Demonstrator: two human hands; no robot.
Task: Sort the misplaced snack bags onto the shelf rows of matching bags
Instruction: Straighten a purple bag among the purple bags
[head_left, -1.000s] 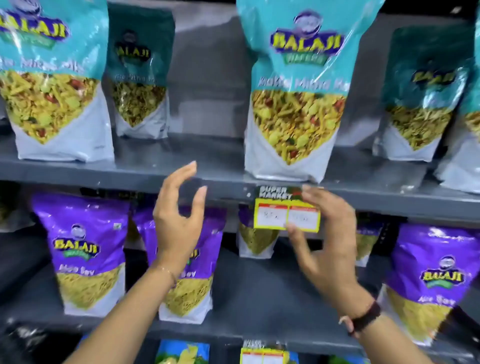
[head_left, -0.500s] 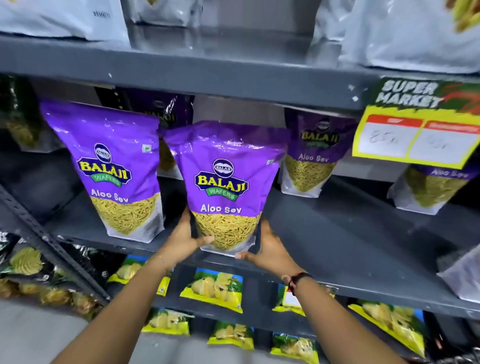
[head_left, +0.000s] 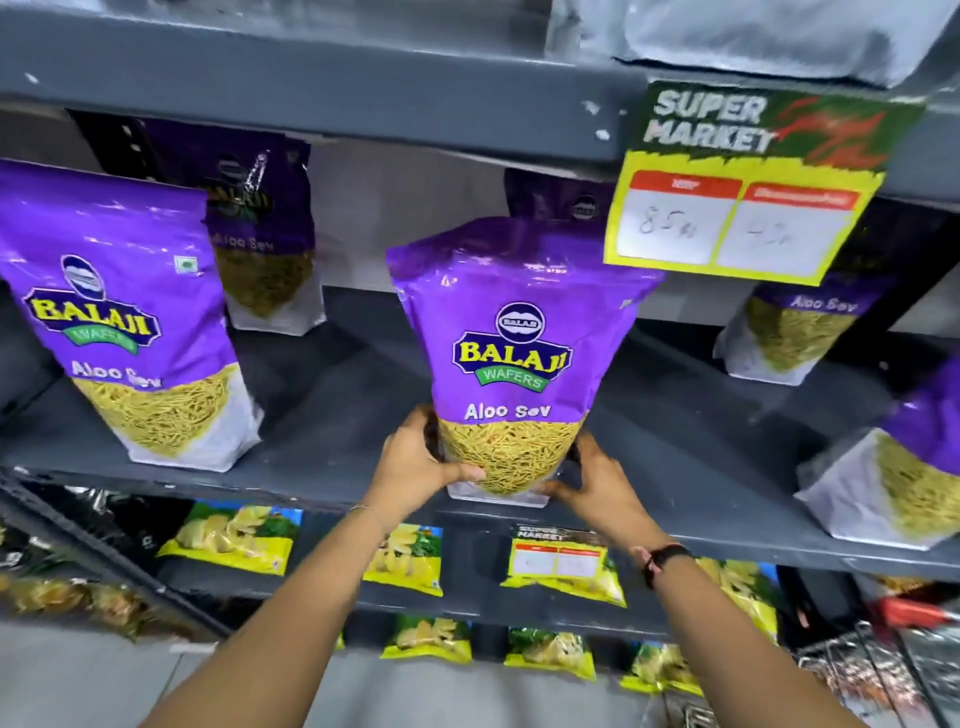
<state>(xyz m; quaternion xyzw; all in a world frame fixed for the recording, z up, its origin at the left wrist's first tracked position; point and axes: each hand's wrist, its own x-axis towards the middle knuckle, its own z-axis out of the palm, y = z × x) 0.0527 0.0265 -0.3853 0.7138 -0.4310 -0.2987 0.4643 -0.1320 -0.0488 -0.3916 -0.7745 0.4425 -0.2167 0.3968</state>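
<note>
The purple Aloo Sev bag (head_left: 514, 358) stood upright at centre frame, long axis vertical w/ a slight lean of its top toward the upper right, base at the front lip of the grey shelf (head_left: 332, 410). Both hands sat directly below it, at its bottom corners, so the bag lay up and away from the wrists. Left hand (head_left: 415, 460) was curled partway round the lower-left corner, thumb laid across the clear window over the yellow sev, other fingers hidden behind the pack. Right hand (head_left: 592, 480) cupped the lower-right corner, fingers bent under the white base edge. Neither hand was fully closed; both had hold of this one bag. Cdn't tell if the base rested on the shelf or hung just above it.

Matching purple bags flanked it: one at left of frame (head_left: 119, 322), one at the right edge (head_left: 904, 467), others further back. The price tag (head_left: 748, 192) hung at upper right, overlapping the bag's top corner. Judged: the bag already belonged to this row; likely next was squaring it into the gap btwn neighbours.
</note>
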